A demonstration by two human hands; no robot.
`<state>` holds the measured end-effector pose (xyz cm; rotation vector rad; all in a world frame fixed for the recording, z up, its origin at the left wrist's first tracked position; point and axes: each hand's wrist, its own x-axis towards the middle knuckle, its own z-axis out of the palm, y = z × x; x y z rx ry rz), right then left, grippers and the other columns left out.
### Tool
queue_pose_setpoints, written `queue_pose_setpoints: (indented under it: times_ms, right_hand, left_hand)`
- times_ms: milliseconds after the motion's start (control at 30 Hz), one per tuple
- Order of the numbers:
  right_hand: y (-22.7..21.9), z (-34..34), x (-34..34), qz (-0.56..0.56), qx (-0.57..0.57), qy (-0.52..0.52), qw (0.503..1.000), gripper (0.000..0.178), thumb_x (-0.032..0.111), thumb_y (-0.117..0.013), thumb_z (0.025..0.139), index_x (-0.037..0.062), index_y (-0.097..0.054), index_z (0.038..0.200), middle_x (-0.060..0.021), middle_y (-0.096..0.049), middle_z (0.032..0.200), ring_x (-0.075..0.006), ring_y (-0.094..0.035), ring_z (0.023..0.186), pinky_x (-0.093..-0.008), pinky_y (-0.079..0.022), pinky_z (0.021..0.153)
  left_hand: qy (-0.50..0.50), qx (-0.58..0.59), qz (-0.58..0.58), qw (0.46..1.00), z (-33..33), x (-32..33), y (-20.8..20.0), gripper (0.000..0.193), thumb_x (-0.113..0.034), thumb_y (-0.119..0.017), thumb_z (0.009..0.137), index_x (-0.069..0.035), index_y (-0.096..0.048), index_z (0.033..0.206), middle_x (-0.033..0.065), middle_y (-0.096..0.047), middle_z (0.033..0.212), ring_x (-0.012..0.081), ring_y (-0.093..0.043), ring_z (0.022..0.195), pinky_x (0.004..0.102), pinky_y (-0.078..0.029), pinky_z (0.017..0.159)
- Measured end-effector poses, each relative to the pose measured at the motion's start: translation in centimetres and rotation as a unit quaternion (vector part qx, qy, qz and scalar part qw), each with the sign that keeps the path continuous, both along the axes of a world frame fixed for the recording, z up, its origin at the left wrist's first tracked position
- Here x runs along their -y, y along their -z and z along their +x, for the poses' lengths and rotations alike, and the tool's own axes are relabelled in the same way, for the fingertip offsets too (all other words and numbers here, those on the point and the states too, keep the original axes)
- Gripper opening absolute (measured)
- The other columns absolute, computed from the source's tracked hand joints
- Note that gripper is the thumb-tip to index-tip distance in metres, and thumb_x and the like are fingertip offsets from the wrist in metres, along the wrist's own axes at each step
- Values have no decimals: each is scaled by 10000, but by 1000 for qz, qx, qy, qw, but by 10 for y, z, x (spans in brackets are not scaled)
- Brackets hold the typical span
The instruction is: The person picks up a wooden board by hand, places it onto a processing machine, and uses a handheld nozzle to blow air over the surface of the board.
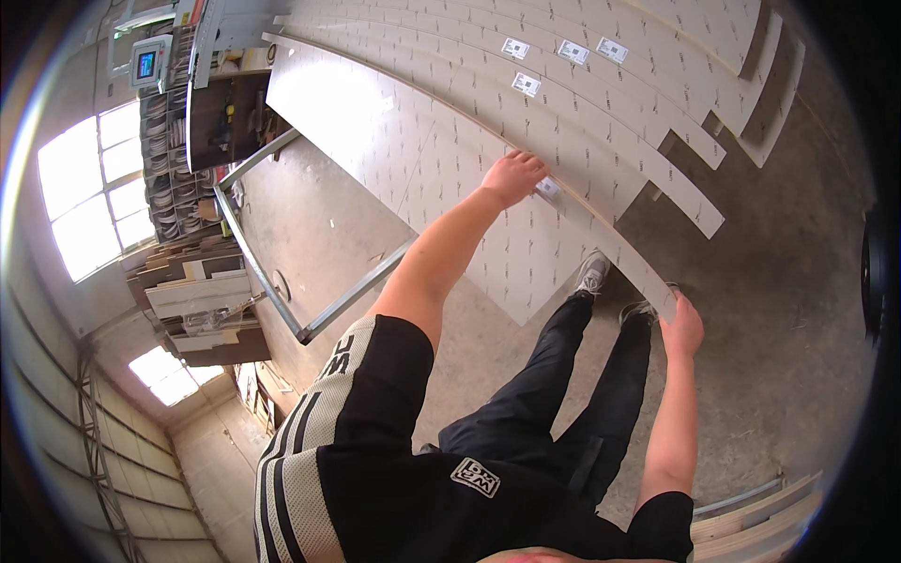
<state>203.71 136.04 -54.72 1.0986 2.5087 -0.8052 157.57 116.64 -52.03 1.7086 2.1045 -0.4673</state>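
Observation:
A long, pale board (619,246) with small printed marks runs from the far upper left to its near end at the right. My left hand (516,176) is closed over its long edge, partway along, with the fingers curled. A white label (546,190) lies just beside those fingers. At the near corner of the board, my right hand (683,328) grips the end, its thumb side uppermost. Under and to the left of the held board spreads a wider pale panel (516,253) with similar marks.
Several pale boards (648,122) lie beyond, some bearing white labels (574,52). A metal frame (305,333) stands on the concrete floor at left. Behind it are a stack of panels (202,296), a rack of coiled strips (174,169) and a control screen (147,64). Timber lengths (760,521) lie at lower right.

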Motion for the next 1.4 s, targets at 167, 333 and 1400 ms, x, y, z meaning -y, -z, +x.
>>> queue_pose_setpoints:
  times_ms: [167, 333, 1400]
  right_hand:
    - [-22, 22, -7, 6, -12, 23, 1000, 466, 168, -765, 785, 150, -648, 1236, -84, -713, 1165, -330, -675, 1053, -444, -554, 868]
    - [-76, 74, -23, 23, -19, 14, 999, 458, 141, -776, 756, 146, -661, 1199, -99, -723, 1094, -340, -677, 1038, -448, -550, 870]
    - [-421, 230, 196, -24, -523, 754, 395, 398, 400, -753, 915, 55, -716, 1109, -21, -723, 986, -132, -693, 878, -318, -557, 781]
  left_hand:
    - [11, -1, 29, 1000, 0, 1, -1, 524, -211, -738, 881, -179, -549, 1369, -10, -583, 1385, 211, -492, 1365, 391, -343, 1206]
    - [-2, -50, 46, 998, -35, 15, -23, 377, -108, -586, 931, -181, -603, 1301, 8, -615, 1359, 199, -515, 1349, 383, -332, 1190]
    - [224, 316, 170, 906, 222, 50, -332, 998, -232, -953, 587, -85, -484, 1456, 131, -595, 1380, 362, -529, 1284, 480, -398, 1114]
